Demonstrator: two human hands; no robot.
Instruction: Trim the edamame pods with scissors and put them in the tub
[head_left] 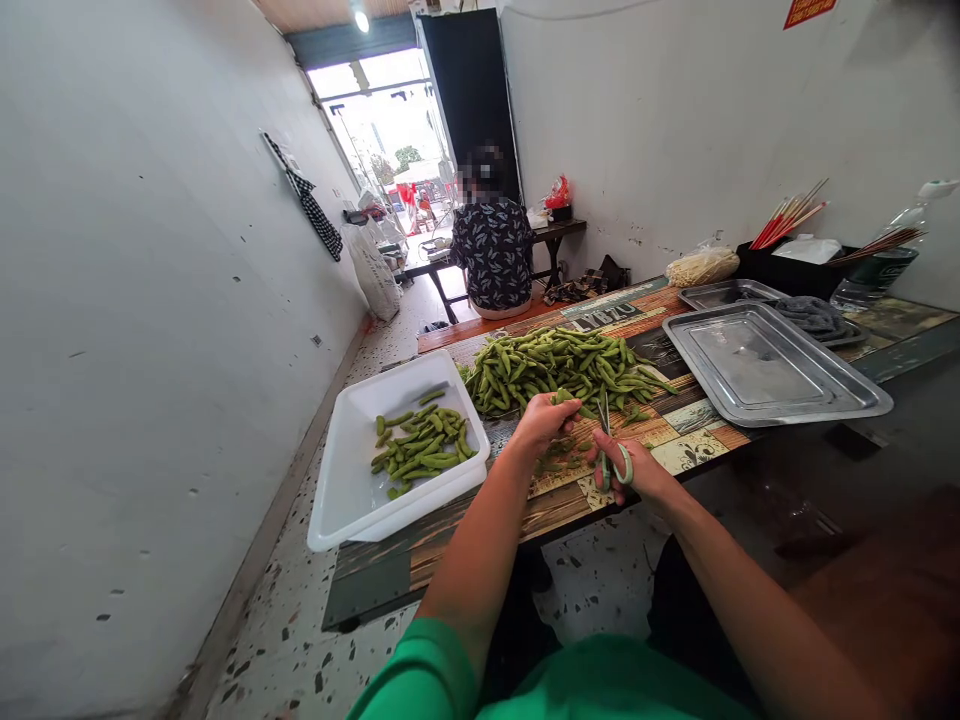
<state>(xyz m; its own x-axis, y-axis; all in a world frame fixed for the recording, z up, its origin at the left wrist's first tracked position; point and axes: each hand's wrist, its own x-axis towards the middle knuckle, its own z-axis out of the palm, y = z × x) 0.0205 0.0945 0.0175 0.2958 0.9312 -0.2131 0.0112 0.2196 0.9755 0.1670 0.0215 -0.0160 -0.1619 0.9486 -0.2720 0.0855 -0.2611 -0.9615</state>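
Note:
My left hand (541, 425) pinches a green bean pod (564, 397) at the near edge of a large pile of pods (562, 368) on the patterned table (690, 450). My right hand (637, 470) grips green-handled scissors (609, 440), blades pointing up toward the held pod. Small trimmed bits lie on the table under both hands. A white plastic tub (352, 490) to the left holds a smaller heap of pods (421, 450).
Two steel trays (772, 375) sit at the right, one holding a grey cloth (810, 315). A black box with chopsticks (791, 222) and a plastic bottle (881, 265) stand by the wall. A person (493, 250) sits at a far table, back turned.

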